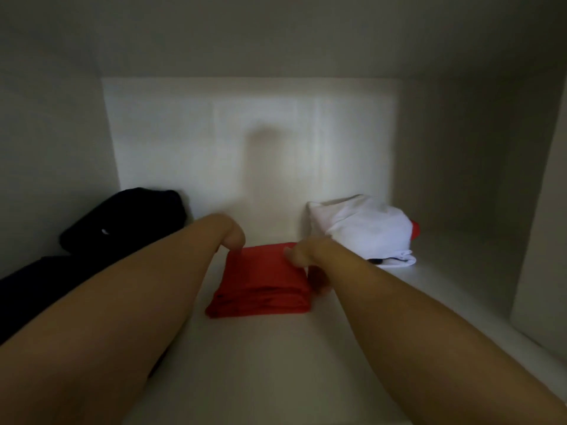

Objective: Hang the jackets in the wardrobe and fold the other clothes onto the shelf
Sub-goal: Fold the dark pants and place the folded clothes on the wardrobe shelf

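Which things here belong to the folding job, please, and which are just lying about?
In the job: folded red garment, left hand and right hand touching it, shelf.
Lying about: black clothes at left, white bundle at right.

Left hand: fingertips hidden behind knuckles.
Right hand: blurred, grip unclear.
Black clothes: cut off at left edge.
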### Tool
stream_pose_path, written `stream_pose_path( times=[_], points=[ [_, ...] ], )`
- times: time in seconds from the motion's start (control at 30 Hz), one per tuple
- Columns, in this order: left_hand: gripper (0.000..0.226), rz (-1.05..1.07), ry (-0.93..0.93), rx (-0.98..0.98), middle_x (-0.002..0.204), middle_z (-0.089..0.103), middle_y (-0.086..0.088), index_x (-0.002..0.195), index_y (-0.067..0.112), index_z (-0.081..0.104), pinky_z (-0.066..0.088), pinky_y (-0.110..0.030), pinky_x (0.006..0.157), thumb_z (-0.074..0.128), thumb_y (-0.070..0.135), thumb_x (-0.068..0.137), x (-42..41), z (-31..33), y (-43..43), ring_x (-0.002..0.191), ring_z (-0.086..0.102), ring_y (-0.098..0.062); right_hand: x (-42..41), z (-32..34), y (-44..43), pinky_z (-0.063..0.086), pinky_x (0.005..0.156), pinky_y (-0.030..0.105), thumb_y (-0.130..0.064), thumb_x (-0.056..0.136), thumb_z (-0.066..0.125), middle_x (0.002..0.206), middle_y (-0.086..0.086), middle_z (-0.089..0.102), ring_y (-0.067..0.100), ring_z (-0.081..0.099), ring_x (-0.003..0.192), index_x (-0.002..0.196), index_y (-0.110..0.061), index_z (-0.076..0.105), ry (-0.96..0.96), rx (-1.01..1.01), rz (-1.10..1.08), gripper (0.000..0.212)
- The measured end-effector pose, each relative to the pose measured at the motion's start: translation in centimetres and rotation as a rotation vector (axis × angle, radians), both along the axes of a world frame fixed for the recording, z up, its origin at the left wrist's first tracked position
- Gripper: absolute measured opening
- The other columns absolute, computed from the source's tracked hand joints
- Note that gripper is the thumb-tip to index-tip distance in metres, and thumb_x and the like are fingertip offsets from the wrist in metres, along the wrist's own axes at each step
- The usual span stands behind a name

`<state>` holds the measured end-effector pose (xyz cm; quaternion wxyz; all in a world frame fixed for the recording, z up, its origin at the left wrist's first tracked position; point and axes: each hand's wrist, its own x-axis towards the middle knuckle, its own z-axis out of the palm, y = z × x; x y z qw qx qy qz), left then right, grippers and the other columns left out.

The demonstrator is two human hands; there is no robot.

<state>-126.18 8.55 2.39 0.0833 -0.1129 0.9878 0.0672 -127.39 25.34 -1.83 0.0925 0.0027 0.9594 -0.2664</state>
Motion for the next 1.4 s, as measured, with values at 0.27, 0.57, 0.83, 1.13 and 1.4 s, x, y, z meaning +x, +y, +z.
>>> stream_pose_path(
  times=[0.27, 0.57, 0.83, 1.13, 1.4],
  points=[
    [0.054, 0.044, -0.030, 0.398, 0.143, 0.054, -0.018, 0.143, 0.002, 0.048, 0.048, -0.043, 0.102, 0.050, 0.040, 0.104, 1.3, -5.2, -0.8, 0.127, 0.056, -0.035, 2.3, -2.6, -2.7, 0.027, 0.118, 0.038, -0.047, 0.108, 0.031, 0.161, 0.017, 0.032, 0.033, 0.033, 0.147, 0.154, -0.005, 0.035, 0.126, 0.028, -0.014, 0.062],
    [0.023, 0.152, 0.023, 0.913, 0.105, 0.065, -0.021, 0.106, 0.003, 0.062, 0.042, -0.057, 0.106, 0.053, 0.024, 0.103, 0.6, -4.1, -0.2, 0.113, 0.060, -0.035, 2.3, -0.8, 0.3, 0.044, 0.106, 0.032, -0.034, 0.098, 0.065, 0.141, 0.017, 0.058, 0.031, 0.056, 0.129, 0.141, 0.000, 0.051, 0.366, -0.425, -0.077, 0.057],
    [0.074, -0.193, 0.540, 1.304, 0.134, 0.052, -0.012, 0.158, 0.013, 0.012, 0.052, -0.044, 0.101, 0.055, 0.006, 0.100, -5.9, 3.2, 7.2, 0.119, 0.060, -0.029, -4.2, 8.4, 9.0, 0.049, 0.088, 0.030, -0.052, 0.090, 0.070, 0.126, 0.017, 0.066, 0.030, 0.064, 0.111, 0.128, 0.004, 0.059, 0.630, -0.550, -0.215, 0.069],
    [0.046, -0.302, 0.592, 0.925, 0.146, 0.053, -0.016, 0.146, 0.006, 0.049, 0.040, -0.029, 0.110, 0.052, 0.007, 0.100, -14.1, 0.6, 18.0, 0.132, 0.053, -0.029, -12.4, 6.6, 18.0, 0.039, 0.096, 0.029, -0.030, 0.104, 0.054, 0.130, 0.025, 0.062, 0.037, 0.057, 0.122, 0.130, 0.003, 0.056, 0.649, -0.180, -0.334, 0.042],
    [0.043, -0.160, 0.425, 0.702, 0.150, 0.050, -0.014, 0.143, 0.009, 0.053, 0.038, -0.033, 0.111, 0.046, 0.027, 0.104, -16.2, -0.8, 19.5, 0.138, 0.046, -0.031, -14.3, 4.9, 19.7, 0.039, 0.110, 0.033, -0.047, 0.106, 0.039, 0.147, 0.022, 0.052, 0.035, 0.050, 0.134, 0.140, -0.005, 0.058, 0.424, -0.040, -0.265, 0.057]
  ],
)
